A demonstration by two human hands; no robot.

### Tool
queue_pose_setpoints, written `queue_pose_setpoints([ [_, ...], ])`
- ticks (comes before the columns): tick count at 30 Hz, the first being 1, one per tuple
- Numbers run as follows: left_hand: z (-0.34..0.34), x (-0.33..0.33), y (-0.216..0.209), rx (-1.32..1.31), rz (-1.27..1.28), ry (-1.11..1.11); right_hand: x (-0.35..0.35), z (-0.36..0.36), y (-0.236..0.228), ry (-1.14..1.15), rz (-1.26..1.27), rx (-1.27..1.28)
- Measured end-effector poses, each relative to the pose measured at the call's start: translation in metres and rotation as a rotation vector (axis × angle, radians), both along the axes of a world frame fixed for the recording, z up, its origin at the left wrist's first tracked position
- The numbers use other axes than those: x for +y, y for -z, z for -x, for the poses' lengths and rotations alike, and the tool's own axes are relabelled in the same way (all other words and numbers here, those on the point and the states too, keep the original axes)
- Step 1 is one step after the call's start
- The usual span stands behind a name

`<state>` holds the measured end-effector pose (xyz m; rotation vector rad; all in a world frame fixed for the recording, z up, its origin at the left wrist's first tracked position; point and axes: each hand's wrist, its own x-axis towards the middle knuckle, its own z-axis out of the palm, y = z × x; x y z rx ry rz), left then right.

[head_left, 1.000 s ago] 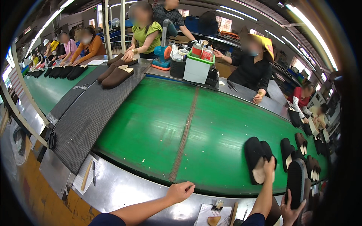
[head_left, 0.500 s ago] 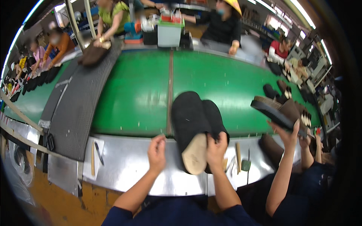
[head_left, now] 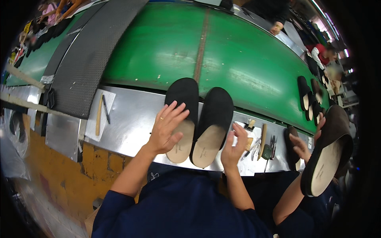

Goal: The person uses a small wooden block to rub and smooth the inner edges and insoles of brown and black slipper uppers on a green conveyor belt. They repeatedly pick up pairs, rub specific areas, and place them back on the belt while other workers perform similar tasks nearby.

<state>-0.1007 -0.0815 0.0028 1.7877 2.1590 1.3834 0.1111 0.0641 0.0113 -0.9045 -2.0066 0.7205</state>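
Two black clogs with tan insoles lie side by side on the metal bench in front of me, toes pointing away. Over the inner part of the left clog, my left hand is spread open; I cannot tell if it presses on the shoe. Beside the right clog, my right hand is open and slightly curled, with nothing in it. At my right, a co-worker's hands are by a raised dark brown clog.
Beyond the metal bench runs a green conveyor belt, with a grey textured mat across it at left. A tan stick and a pen lie on paper. More hand tools lie right; several shoes stand on the belt.
The black clogs, one held up by my right hand before, now rest on the bench. My right hand has let go; my left has moved over the left clog. My view has tilted down.
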Motion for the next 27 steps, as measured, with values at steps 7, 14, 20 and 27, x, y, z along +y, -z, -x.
queue_pose_setpoints([
  [7,0.062,-0.007,0.029,-0.073,0.420,-0.570,-0.002,-0.016,0.012,-0.136,0.189,-0.122],
  [14,0.033,-0.004,0.023,0.142,0.475,-0.169,0.011,0.001,-0.001,-0.189,0.191,-0.134],
  [20,0.036,-0.008,0.022,-0.039,0.198,-0.493,0.000,-0.012,0.011,-0.132,0.213,-0.165],
  [27,0.063,-0.008,0.039,0.085,0.564,-0.656,-0.018,-0.015,0.011,-0.111,0.323,-0.216],
])
